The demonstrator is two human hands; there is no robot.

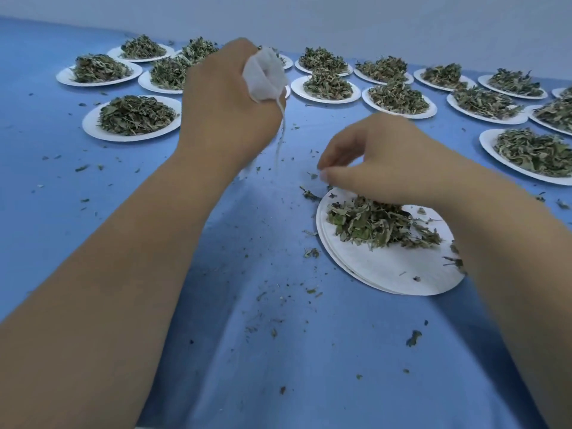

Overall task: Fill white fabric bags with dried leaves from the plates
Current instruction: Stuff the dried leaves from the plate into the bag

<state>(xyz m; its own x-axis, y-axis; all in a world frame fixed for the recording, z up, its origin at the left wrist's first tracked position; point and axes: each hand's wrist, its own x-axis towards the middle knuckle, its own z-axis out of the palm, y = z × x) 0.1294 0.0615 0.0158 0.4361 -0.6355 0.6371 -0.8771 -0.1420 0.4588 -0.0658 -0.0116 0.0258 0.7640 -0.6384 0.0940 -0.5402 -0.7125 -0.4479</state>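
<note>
My left hand (227, 100) is raised above the blue table and grips a small white fabric bag (264, 76); a thin drawstring (281, 134) hangs down from the bag. My right hand (380, 159) hovers over the far edge of the near white plate (387, 274), fingertips and thumb pinched together just above the heap of dried leaves (377, 222) on it. Whether a leaf is between the fingertips I cannot tell.
Several white plates heaped with dried leaves stand in rows across the back, such as one at the left (133, 117) and one at the right (532, 154). Leaf crumbs (311, 252) lie scattered over the blue cloth (278, 351). A pale wall runs behind.
</note>
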